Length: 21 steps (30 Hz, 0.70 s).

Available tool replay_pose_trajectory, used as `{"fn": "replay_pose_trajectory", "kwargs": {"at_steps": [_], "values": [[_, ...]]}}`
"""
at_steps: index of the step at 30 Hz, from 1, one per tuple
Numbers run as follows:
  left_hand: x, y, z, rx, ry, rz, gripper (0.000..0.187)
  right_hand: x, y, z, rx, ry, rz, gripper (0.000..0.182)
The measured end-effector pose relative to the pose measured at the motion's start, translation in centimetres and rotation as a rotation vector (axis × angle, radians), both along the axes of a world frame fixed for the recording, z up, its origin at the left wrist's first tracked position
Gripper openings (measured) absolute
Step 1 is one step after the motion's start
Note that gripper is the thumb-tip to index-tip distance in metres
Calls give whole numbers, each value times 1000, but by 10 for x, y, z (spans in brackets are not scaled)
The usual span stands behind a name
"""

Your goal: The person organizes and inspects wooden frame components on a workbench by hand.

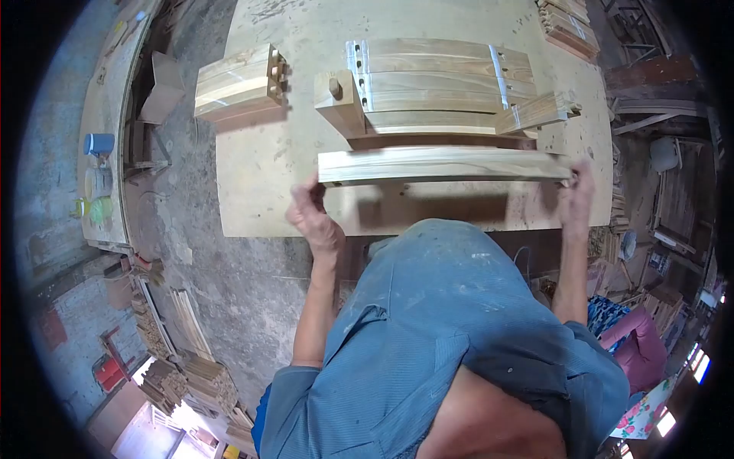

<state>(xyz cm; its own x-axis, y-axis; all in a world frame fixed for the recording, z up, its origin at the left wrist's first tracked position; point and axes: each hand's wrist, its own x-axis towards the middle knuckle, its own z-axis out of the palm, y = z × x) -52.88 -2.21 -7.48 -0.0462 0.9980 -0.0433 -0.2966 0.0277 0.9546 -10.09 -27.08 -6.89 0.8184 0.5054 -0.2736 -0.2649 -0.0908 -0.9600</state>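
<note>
Head view looks down over your blue shirt (451, 321) onto a plywood worktable (260, 176) standing on a concrete floor. Largest on it is a stack of long machined boards (436, 84) with holes drilled near their ends, lying flat toward the far side. To their left sits a bundle of short pieces (233, 83) with dowels showing at one end, well apart from the stack. A square post (339, 101) with a single peg leans against the boards' left end, and a short tenoned piece (535, 112) rests across their right end.

You hold a long wooden rail (443, 165) level, nearer to you than the stack. Your left hand (313, 218) is closed around its left end, and your right hand (575, 197) pinches its right end, fingers wrapped.

By my reading, you are bringing this rail to the assembly. The next move calls for lining its ends up squarely with the post and tenoned piece, keeping it level so both joints seat together.
</note>
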Motion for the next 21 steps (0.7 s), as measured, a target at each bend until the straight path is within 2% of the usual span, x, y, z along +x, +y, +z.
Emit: {"fn": "replay_pose_trajectory", "kwargs": {"at_steps": [1,2,4,5,7,8,10,13,14,17,18,21], "values": [[9,7,27,175,-109,16,55,-16,26,40,92,46,-189,34],[16,21,55,330,-147,-28,45,-33,55,95,184,95,-376,26],[34,53,87,494,-71,1,21,-15,68,141,210,86,-254,20],[49,65,97,502,-135,2,18,0,70,155,275,125,-223,17],[76,87,107,518,-303,2,17,53,69,145,394,-72,-93,18],[79,94,104,528,-314,0,17,59,73,142,406,-83,-95,18],[78,104,91,523,-286,11,16,65,80,135,511,-224,-83,19],[71,113,93,565,-163,-34,15,66,91,123,565,-287,-64,21],[73,117,96,515,-200,-58,9,63,98,121,587,-314,-66,21],[79,121,107,461,-109,-134,10,74,109,117,569,-367,-76,22],[83,118,109,448,-151,-208,12,80,106,116,567,-364,-83,21],[90,117,102,451,-159,-170,13,82,106,108,479,-389,-42,24]]}}
